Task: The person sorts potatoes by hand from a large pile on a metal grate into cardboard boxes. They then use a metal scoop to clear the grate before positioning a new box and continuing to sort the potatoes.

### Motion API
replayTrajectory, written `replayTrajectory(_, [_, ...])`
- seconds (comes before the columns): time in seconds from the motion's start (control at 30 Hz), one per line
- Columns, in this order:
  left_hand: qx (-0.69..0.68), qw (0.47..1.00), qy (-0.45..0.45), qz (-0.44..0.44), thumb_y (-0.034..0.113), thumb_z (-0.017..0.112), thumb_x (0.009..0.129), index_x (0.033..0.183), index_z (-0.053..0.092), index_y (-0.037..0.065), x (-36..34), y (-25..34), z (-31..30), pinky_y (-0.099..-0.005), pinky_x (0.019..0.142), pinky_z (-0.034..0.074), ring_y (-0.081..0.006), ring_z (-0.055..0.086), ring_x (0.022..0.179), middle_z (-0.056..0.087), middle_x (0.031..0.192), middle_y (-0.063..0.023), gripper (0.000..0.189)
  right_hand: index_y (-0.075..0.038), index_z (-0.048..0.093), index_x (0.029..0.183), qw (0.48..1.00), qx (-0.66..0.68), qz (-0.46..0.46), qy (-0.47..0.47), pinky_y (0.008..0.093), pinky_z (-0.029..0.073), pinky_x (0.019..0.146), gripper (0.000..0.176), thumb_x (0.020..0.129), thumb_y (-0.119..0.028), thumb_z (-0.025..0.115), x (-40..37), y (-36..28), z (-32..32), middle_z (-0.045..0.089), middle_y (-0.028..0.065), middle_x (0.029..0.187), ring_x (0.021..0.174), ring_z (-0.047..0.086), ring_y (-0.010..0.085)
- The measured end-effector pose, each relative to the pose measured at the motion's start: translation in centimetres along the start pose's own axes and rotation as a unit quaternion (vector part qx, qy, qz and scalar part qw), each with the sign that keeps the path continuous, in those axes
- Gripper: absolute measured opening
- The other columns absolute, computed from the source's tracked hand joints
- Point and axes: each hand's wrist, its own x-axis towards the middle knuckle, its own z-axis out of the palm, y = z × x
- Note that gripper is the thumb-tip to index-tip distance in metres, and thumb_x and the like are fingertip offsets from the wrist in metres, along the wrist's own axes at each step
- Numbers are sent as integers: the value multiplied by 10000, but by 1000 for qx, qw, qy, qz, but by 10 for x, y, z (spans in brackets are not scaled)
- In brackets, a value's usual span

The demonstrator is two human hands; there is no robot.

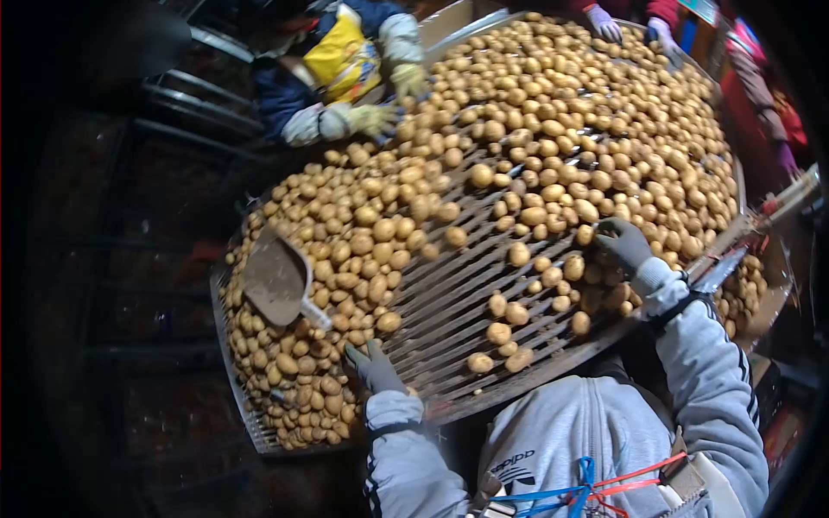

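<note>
Potatoes (pixel 384 229) lie heaped over a slatted sorting table (pixel 458 293). My left hand (pixel 375 369), in a grey-green glove, is at the near edge of the left heap with its fingers apart, touching or just above the potatoes. My right hand (pixel 627 245), gloved alike, reaches over the right side of the slats. Its thumb and fingers are apart and slightly bent, the tips beside a single potato (pixel 585 235); no grip on it shows. A scoop (pixel 275 278) with a pale handle rests on the left heap, nearer my left hand.
Across the table, a person in yellowish gloves (pixel 373 119) reaches into the potatoes. Purple-gloved hands (pixel 604 24) of another person are at the far edge. A further person's sleeve (pixel 753 91) shows at right. More potatoes (pixel 741 293) sit beyond the right rim.
</note>
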Motion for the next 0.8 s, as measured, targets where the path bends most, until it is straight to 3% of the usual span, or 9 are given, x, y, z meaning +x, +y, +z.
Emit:
replayTrajectory(0.07, [19, 998, 40, -50, 483, 598, 1008, 1587, 377, 93, 22, 9, 10, -464, 1147, 397, -422, 424, 1423, 370, 1589, -287, 732, -114, 682, 1299, 1000, 8, 2, -5, 344, 547, 952, 434, 901, -279, 730, -9, -6, 1, 743, 107, 1186, 1085, 703, 204])
replayTrajectory(0.17, [11, 983, -69, -171, 562, 601, 977, 1661, 157, 150, 14, 117, -7, -465, 1148, 405, -454, 422, 1437, 337, 1605, -319, 914, -115, 666, 1345, 991, 131, -27, -26, 311, 518, 986, 430, 923, -186, 702, -15, 10, 0, 730, 77, 1217, 1113, 663, 151])
replayTrajectory(0.23, [51, 987, -23, -153, 605, 617, 948, 1668, 53, 154, 18, 131, 18, -474, 1175, 368, -462, 344, 1488, 256, 1642, -321, 1020, -117, 657, 1356, 990, 131, 19, -45, 284, 517, 956, 430, 928, -137, 689, -12, 19, 0, 707, 48, 1213, 1076, 638, 119])
replayTrajectory(0.27, [33, 994, 55, -91, 641, 597, 941, 1669, 126, 185, 45, 76, 66, -512, 1202, 312, -468, 288, 1509, 239, 1650, -311, 979, -119, 654, 1358, 990, 137, 0, -34, 283, 516, 951, 433, 927, -135, 691, -15, 16, 2, 704, 50, 1213, 1075, 635, 115])
replayTrajectory(0.4, [92, 994, -49, -35, 706, 561, 924, 1582, 428, 259, 23, 130, 67, -592, 1207, 240, -491, 258, 1492, 347, 1589, -277, 807, -117, 646, 1361, 992, 129, 14, -8, 295, 511, 967, 439, 926, -141, 698, -23, 5, 5, 701, 56, 1234, 1096, 636, 124])
replayTrajectory(0.63, [110, 992, -53, 27, 761, 505, 921, 1618, 353, 260, 9, 169, 101, -547, 1233, 235, -406, 249, 1528, 258, 1670, -208, 872, -96, 613, 1395, 987, 153, -50, -21, 348, 498, 1050, 495, 926, -210, 723, -11, 28, 18, 692, 107, 1297, 1198, 646, 225])
replayTrajectory(0.7, [-42, 982, -166, 78, 520, 690, 942, 1636, 292, 165, 5, 179, 121, -478, 1238, 252, -400, 219, 1548, 233, 1664, -275, 875, -99, 605, 1409, 997, 56, -59, -6, 380, 493, 1073, 512, 935, -263, 708, -11, 24, 21, 666, 136, 1349, 1238, 633, 261])
replayTrajectory(0.77, [-279, 892, -343, 98, 319, 697, 979, 1617, 322, 88, -21, 211, 132, -423, 1209, 313, -321, 381, 1473, 363, 1617, -213, 776, -107, 593, 1426, 998, 47, -50, 3, 399, 493, 1075, 586, 909, -351, 720, -15, 25, 22, 640, 156, 1389, 1261, 619, 289])
replayTrajectory(0.8, [-207, 880, -351, 244, 285, 709, 970, 1579, 409, 78, -3, 190, 180, -416, 1193, 340, -315, 413, 1444, 383, 1603, -186, 710, -117, 590, 1432, 998, 40, -42, -6, 395, 497, 1068, 605, 898, -366, 729, -21, 16, 15, 638, 157, 1392, 1242, 632, 294])
